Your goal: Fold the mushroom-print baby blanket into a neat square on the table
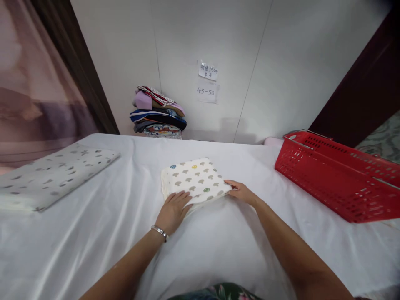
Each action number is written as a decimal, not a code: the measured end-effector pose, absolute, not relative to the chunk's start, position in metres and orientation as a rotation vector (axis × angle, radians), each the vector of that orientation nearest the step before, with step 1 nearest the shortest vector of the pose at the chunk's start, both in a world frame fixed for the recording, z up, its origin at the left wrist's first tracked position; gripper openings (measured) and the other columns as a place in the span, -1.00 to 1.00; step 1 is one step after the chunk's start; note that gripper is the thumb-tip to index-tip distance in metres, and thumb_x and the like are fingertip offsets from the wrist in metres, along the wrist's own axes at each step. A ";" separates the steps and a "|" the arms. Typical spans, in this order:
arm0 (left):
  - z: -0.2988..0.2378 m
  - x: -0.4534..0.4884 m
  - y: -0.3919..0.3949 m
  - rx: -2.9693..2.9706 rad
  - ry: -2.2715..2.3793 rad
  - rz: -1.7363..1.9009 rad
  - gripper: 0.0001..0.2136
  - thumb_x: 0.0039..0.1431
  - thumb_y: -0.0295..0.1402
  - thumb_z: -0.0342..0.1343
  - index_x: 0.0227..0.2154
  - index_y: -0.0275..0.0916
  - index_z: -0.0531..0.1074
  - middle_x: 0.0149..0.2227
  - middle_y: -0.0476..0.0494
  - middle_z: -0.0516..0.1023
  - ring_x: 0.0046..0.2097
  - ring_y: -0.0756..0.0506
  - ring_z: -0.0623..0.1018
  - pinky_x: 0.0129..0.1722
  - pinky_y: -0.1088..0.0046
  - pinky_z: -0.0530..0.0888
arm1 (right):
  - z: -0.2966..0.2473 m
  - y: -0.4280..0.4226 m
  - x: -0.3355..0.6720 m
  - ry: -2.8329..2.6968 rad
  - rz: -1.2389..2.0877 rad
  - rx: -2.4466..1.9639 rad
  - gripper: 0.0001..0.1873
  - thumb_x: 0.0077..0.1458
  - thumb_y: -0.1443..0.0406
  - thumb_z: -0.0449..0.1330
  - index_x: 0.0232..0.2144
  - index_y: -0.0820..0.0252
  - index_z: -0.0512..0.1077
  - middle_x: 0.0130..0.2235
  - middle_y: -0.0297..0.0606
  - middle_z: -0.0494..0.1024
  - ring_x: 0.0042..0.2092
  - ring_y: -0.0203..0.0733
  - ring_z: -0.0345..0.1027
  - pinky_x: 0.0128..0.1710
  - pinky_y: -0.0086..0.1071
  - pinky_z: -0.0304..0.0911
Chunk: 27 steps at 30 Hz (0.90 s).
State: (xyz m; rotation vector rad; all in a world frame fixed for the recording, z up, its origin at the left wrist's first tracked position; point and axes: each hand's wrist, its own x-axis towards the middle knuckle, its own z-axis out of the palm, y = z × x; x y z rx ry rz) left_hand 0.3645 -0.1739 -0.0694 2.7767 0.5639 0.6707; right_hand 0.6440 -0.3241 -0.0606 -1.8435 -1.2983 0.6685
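A folded white cloth (196, 177) printed with grey mushrooms, a few of them coloured, lies in the middle of the bed or table. My left hand (173, 212), with a silver bracelet at the wrist, rests with its fingers stretched flat on the cloth's near left part. At the near right corner, my right hand (240, 191) pinches the edge between thumb and fingers. The cloth's layers show along its left edge.
A white sheet (103, 250) covers the surface. On the left lies a larger folded cloth (62, 175) with dark prints. A red plastic basket (337, 175) stands at the right. Behind the far edge, stacked folded fabrics (159, 112) sit by the wall, near paper signs (208, 81).
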 end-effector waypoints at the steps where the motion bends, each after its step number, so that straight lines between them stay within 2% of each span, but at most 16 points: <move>1: -0.069 0.365 -0.174 2.766 0.577 0.665 -0.70 0.20 -0.24 -0.13 -0.10 -0.13 0.41 0.02 -0.10 0.42 0.09 -0.13 0.35 0.11 0.16 0.22 | -0.057 -0.324 0.646 -1.259 0.743 -1.822 -0.45 -0.06 0.30 0.14 0.05 0.07 0.28 0.03 -0.25 0.37 -0.04 -0.14 0.29 -0.02 -0.24 0.20; 4: -0.065 0.367 -0.172 2.726 0.616 0.629 -0.69 0.20 -0.22 -0.15 -0.10 -0.12 0.40 0.00 -0.09 0.44 0.08 -0.13 0.36 0.11 0.16 0.23 | -0.051 -0.323 0.650 -1.151 0.899 -1.730 -0.47 -0.10 0.29 0.18 0.00 0.06 0.34 -0.05 -0.27 0.43 -0.13 -0.17 0.33 -0.08 -0.26 0.24; 8: -0.060 0.369 -0.170 2.692 0.664 0.567 -0.66 0.20 -0.20 -0.18 -0.10 -0.14 0.40 -0.03 -0.09 0.46 0.06 -0.11 0.38 0.10 0.21 0.25 | -0.051 -0.322 0.654 -1.075 0.975 -1.615 -0.53 -0.15 0.30 0.22 -0.08 0.05 0.42 -0.03 -0.28 0.41 -0.13 -0.19 0.33 -0.13 -0.32 0.26; 15: -0.063 0.370 -0.168 2.710 0.683 0.630 -0.64 0.20 -0.18 -0.20 -0.11 -0.17 0.41 -0.06 -0.12 0.48 0.02 -0.13 0.42 0.07 0.21 0.28 | -0.055 -0.324 0.658 -1.058 1.067 -1.568 -0.50 -0.13 0.26 0.23 -0.05 0.06 0.39 -0.16 -0.29 0.46 -0.28 -0.29 0.33 -0.21 -0.36 0.28; 18: -0.067 0.368 -0.169 2.752 0.653 0.626 -0.65 0.20 -0.20 -0.19 -0.10 -0.17 0.40 -0.03 -0.12 0.46 0.05 -0.13 0.39 0.09 0.20 0.25 | -0.057 -0.321 0.657 -1.048 1.014 -1.577 -0.54 -0.12 0.23 0.23 -0.08 0.08 0.42 -0.12 -0.27 0.44 -0.34 -0.34 0.32 -0.24 -0.37 0.28; 22: -0.060 0.367 -0.177 2.817 0.646 0.563 -0.66 0.15 -0.19 -0.10 -0.05 -0.15 0.34 0.00 -0.13 0.43 0.07 -0.15 0.37 0.10 0.15 0.21 | -0.062 -0.314 0.654 -1.034 0.879 -1.589 -0.66 -0.10 0.20 0.22 -0.21 0.13 0.50 -0.02 -0.24 0.40 -0.40 -0.36 0.28 -0.32 -0.40 0.29; 27: -0.045 0.383 -0.196 2.937 0.692 0.541 -0.48 0.02 -0.18 0.08 0.08 -0.13 0.20 0.11 -0.19 0.30 0.12 -0.25 0.28 0.10 0.04 0.14 | -0.073 -0.308 0.649 -0.953 0.799 -1.572 -0.68 -0.12 0.18 0.22 -0.26 0.15 0.51 -0.03 -0.24 0.41 -0.44 -0.38 0.25 -0.39 -0.42 0.27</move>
